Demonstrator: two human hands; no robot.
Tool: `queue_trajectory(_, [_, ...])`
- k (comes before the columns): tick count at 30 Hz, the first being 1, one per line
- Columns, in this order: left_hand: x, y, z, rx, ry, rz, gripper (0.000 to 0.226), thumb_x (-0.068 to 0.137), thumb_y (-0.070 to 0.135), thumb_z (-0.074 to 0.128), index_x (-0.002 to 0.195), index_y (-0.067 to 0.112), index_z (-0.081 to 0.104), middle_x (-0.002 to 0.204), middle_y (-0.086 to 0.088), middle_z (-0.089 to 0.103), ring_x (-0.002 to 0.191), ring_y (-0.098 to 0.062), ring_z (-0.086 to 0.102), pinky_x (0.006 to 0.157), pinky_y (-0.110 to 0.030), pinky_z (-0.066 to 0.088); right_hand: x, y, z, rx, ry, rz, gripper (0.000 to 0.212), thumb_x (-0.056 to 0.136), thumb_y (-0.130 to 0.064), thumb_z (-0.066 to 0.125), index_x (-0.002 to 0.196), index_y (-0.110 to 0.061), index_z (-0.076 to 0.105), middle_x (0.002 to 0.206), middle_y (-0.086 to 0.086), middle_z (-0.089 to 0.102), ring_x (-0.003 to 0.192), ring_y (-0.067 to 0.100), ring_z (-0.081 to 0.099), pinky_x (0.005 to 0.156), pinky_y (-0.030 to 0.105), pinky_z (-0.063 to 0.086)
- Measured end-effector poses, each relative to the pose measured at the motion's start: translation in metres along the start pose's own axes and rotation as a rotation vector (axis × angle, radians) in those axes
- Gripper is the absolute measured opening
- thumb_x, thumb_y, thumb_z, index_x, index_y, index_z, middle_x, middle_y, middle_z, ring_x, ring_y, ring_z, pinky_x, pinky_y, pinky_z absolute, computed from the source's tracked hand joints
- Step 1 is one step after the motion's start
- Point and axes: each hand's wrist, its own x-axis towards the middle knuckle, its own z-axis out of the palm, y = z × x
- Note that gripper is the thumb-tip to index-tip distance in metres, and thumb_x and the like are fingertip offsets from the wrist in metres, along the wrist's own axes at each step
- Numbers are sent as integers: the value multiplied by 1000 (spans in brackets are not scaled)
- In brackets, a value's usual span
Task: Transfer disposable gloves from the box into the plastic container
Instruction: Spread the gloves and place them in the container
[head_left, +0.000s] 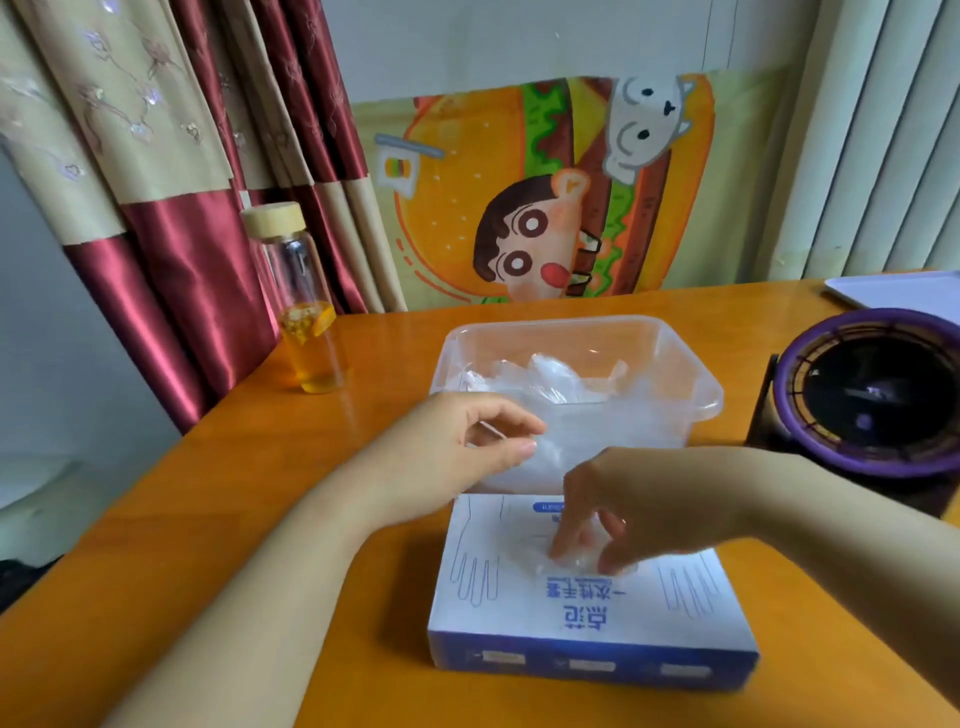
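A white and blue glove box (587, 618) lies flat on the orange table near me. Just behind it stands a clear plastic container (696, 384) with several crumpled clear gloves (561, 376) inside. My right hand (639, 509) reaches down into the box's top opening and pinches a clear glove (584, 558) there. My left hand (467, 441) hovers at the container's near left corner, its fingers curled round a clear glove (550, 462) that hangs in front of the container wall.
A glass bottle (306, 306) with orange liquid and a wooden lid stands at the table's left edge. A purple and black round device (878, 395) sits at the right. A white tray (898, 291) lies at the far right corner.
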Motion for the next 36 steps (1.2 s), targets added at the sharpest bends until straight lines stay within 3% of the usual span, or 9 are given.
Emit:
queue_trajectory(3, [-14, -22, 27, 96, -16, -43, 13, 92, 32, 61, 99, 43, 64, 104, 28, 64, 101, 15, 55, 89, -9, 42, 5, 3, 19, 24, 47, 10, 40, 90, -22, 62, 125, -43, 58, 91, -22, 50, 79, 2, 53, 65, 12, 44])
queue_trajectory(6, [-16, -41, 51, 198, -14, -58, 21, 92, 39, 58, 112, 41, 63, 117, 29, 54, 115, 7, 45, 105, -24, 36, 9, 7, 34, 18, 167, 3, 33, 88, -19, 62, 117, -35, 66, 104, -5, 58, 89, 13, 55, 78, 23, 46])
queue_trajectory(9, [-15, -50, 60, 258, 18, -61, 23, 92, 43, 56, 114, 42, 62, 126, 27, 49, 126, -4, 37, 111, -35, 28, 15, 11, 45, 56, 331, -24, 17, 87, -23, 64, 97, -31, 75, 90, -10, 53, 77, 5, 48, 71, 22, 42])
queue_trajectory(12, [-16, -52, 58, 294, 33, -59, 22, 91, 48, 53, 111, 44, 61, 126, 28, 46, 127, -6, 34, 111, -33, 25, 20, 14, 53, 103, 396, -25, 9, 86, -27, 66, 89, -27, 75, 86, -15, 52, 76, 4, 50, 72, 24, 45])
queue_trajectory(17, [-17, -49, 56, 333, -10, -71, 73, 61, 85, 48, 119, 42, 58, 127, 30, 43, 128, -9, 34, 110, -32, 25, 14, 16, 50, 360, 501, -65, 6, 85, -23, 69, 81, -28, 67, 85, -12, 60, 76, 10, 58, 69, 25, 47])
queue_trajectory(19, [-17, -47, 54, 348, -25, -61, 78, 53, 90, 45, 117, 45, 55, 124, 31, 43, 127, -9, 36, 109, -31, 26, 11, 13, 46, 386, 535, -106, 4, 86, -20, 68, 83, -23, 69, 83, -11, 57, 74, 7, 57, 67, 19, 45])
queue_trajectory(27, [-21, -32, 55, 302, -37, -144, 44, 51, 83, 52, 88, 63, 41, 108, 36, 39, 117, -5, 36, 103, -37, 38, 11, -9, 9, 73, 314, -54, 10, 90, -31, 61, 92, -28, 70, 94, -12, 58, 82, 3, 57, 72, 17, 46])
queue_trajectory(33, [-19, -36, 56, 319, -6, -133, 74, 49, 84, 52, 115, 50, 51, 121, 33, 45, 119, -4, 38, 106, -35, 34, 11, 3, 4, 128, 202, 90, 24, 79, -52, 66, 96, -35, 69, 84, -25, 63, 74, -9, 58, 62, 10, 41])
queue_trajectory(36, [-19, -36, 57, 346, -2, -140, 75, 51, 83, 54, 117, 47, 51, 121, 33, 45, 119, -3, 38, 105, -32, 34, 11, 4, 11, 49, 203, 60, 20, 82, -45, 68, 96, -31, 71, 82, -20, 62, 70, -4, 55, 60, 9, 40])
